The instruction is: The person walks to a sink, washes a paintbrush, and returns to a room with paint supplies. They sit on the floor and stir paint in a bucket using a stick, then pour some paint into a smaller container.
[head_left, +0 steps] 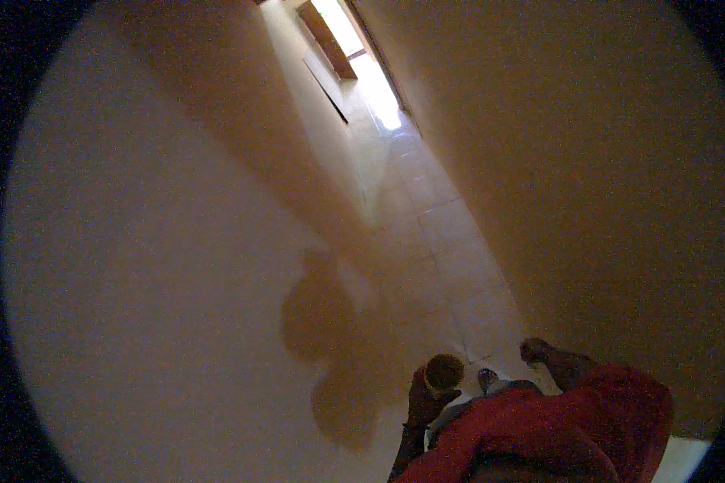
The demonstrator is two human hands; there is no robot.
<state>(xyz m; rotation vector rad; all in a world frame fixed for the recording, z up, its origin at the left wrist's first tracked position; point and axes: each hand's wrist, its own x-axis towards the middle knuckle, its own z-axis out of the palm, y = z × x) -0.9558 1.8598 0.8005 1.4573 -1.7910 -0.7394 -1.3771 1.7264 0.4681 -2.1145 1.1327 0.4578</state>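
Note:
My left hand (421, 405) is wrapped round a round, cup-like container (445, 373), held low in front of my red clothing. Its open top faces up and looks dark brown inside; the dim light hides whether that is its contents or its inner wall. Off to the right, my right hand (533, 350) hangs away from my body, close to the right wall. Its fingers look curled in, and nothing shows in them.
I stand in a narrow passage with a tiled floor (435, 229). A pale wall (153, 266) bearing shadows rises on the left, a brownish wall (588, 193) on the right. At the far end is a bright doorway (374, 80) with a brown door (328, 39). My foot (487, 377) shows below.

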